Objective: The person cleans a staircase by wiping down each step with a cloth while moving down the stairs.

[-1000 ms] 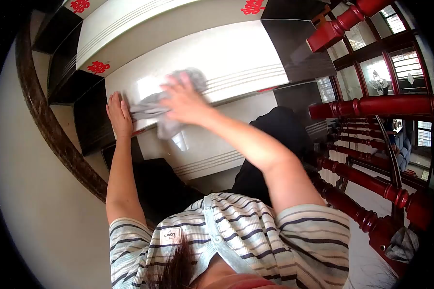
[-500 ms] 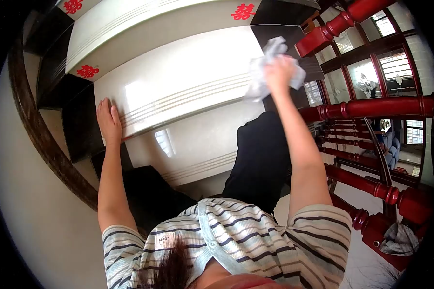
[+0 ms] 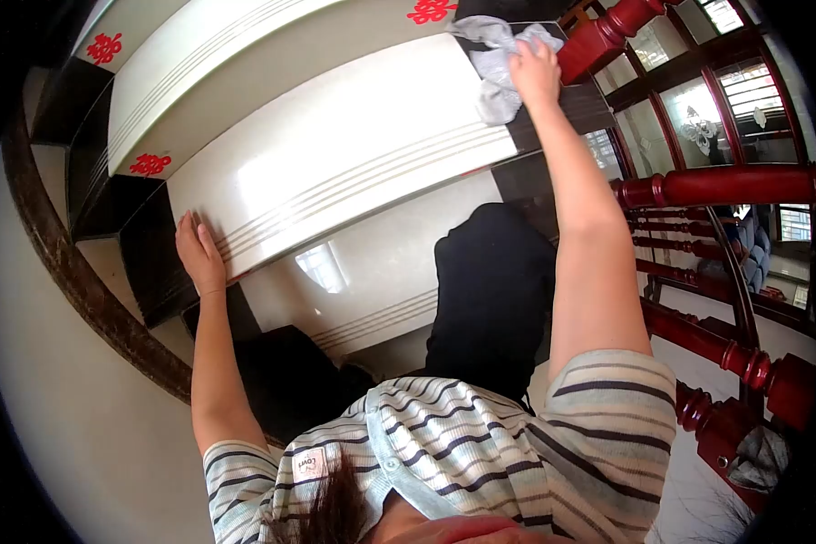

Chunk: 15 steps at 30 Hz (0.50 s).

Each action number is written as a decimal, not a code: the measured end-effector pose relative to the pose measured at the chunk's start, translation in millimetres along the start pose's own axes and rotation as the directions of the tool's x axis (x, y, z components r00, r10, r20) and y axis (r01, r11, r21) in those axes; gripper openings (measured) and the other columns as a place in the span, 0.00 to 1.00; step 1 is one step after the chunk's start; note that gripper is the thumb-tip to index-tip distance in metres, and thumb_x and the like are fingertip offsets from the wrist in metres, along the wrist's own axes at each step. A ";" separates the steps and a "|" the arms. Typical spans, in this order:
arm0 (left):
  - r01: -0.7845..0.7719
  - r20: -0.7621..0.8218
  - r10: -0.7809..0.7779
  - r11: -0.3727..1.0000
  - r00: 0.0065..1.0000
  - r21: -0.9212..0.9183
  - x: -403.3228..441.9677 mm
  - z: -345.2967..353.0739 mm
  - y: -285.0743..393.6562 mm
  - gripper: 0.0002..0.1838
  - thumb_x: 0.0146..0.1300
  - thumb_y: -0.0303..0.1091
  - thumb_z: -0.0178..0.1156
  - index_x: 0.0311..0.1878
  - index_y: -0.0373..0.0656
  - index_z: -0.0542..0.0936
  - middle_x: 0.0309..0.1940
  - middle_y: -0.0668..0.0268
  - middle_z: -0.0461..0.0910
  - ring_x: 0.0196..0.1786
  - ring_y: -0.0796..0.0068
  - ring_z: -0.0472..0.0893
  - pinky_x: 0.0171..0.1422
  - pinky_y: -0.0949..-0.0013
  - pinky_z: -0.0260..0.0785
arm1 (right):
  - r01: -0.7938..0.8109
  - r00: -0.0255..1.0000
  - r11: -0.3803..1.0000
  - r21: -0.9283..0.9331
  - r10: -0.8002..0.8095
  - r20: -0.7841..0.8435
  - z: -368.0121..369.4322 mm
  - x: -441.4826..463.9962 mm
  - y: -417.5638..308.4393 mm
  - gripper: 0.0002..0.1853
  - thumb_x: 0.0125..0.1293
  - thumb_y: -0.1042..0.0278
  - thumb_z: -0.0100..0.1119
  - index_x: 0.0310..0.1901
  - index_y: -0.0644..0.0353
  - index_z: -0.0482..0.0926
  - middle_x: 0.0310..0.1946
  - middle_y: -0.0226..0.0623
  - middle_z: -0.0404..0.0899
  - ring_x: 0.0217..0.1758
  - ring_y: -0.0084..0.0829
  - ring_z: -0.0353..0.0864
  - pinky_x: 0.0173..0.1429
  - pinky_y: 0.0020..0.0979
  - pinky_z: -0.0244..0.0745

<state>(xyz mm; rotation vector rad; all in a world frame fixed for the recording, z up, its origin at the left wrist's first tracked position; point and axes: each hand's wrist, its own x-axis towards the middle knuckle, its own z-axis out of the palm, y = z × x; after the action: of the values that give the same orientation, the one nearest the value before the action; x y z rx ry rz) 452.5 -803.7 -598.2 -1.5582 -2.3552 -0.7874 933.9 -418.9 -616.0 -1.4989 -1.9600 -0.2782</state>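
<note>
1. While the right hand point(image 3: 535, 72) reaches to the far right end of the white step point(image 3: 335, 136), it is grasping a gray cloth point(image 3: 494, 68) from above, with the fingers bent over it; how firmly they press, I cannot tell.
2. The cloth is crumpled, and it lies partly on the white surface and partly on the dark stone border point(image 3: 576, 113). It is just beside the square end of a red baluster point(image 3: 589, 50) (whether these two are touching, I cannot tell).
3. The left hand point(image 3: 199, 254) is released and holds nothing. It rests at the left end of the same step, where the white slab meets the dark stone, with the fingers together and extended.
4. Both hands are well apart, with the shiny white surface between them. Several thin lines run along its front edge.
5. Below it is a lower step point(image 3: 372, 272), also pale, and the black trousers point(image 3: 490, 290) of the person are partly in front of it.
6. Red paper characters point(image 3: 150, 164) are on the riser behind the step, one near each end.
7. A second gray cloth point(image 3: 760, 458) is on the red post point(image 3: 725, 440) at the lower right.
</note>
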 end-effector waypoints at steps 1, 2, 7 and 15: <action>-0.002 0.002 0.002 1.000 1.000 -0.010 0.7 0.2 2.3 0.22 0.72 0.40 0.43 0.60 0.32 0.69 0.58 0.48 0.70 0.62 0.49 0.67 0.67 0.56 0.57 | 0.028 0.999 0.999 -0.039 -0.027 0.026 -4.7 -5.7 -7.9 0.16 0.56 0.60 0.57 0.48 0.47 0.80 0.57 0.43 0.71 0.62 0.47 0.66 0.60 0.50 0.66; -0.003 0.000 0.003 1.000 1.000 -0.001 0.8 -0.7 4.4 0.22 0.72 0.40 0.43 0.60 0.32 0.69 0.58 0.47 0.70 0.62 0.49 0.67 0.67 0.56 0.57 | 0.031 0.998 0.999 -0.022 -0.030 0.051 -11.0 -14.5 -20.0 0.16 0.56 0.60 0.56 0.47 0.49 0.80 0.56 0.44 0.71 0.60 0.47 0.68 0.60 0.49 0.66; 0.023 0.019 -0.024 1.000 1.000 0.021 0.2 0.3 2.0 0.23 0.72 0.40 0.43 0.60 0.32 0.68 0.59 0.46 0.69 0.62 0.49 0.67 0.68 0.56 0.57 | 0.355 0.914 0.857 0.373 -0.401 0.052 -91.3 -86.2 -69.0 0.13 0.51 0.72 0.59 0.41 0.55 0.78 0.49 0.41 0.72 0.55 0.45 0.70 0.59 0.42 0.69; -0.005 0.030 0.006 1.000 1.000 -0.029 -1.0 1.5 -0.6 0.23 0.72 0.40 0.43 0.61 0.30 0.68 0.60 0.47 0.69 0.63 0.49 0.67 0.68 0.57 0.57 | -0.256 0.942 0.966 0.039 0.258 -0.215 -75.0 -86.3 92.0 0.18 0.56 0.77 0.51 0.50 0.60 0.74 0.54 0.52 0.67 0.60 0.51 0.65 0.65 0.47 0.60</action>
<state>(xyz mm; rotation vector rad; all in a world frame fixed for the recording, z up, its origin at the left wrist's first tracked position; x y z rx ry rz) 452.5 -803.8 -600.1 -1.5980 -2.3698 -0.8055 1057.7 -496.3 -629.9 -1.6238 -1.5725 -0.3035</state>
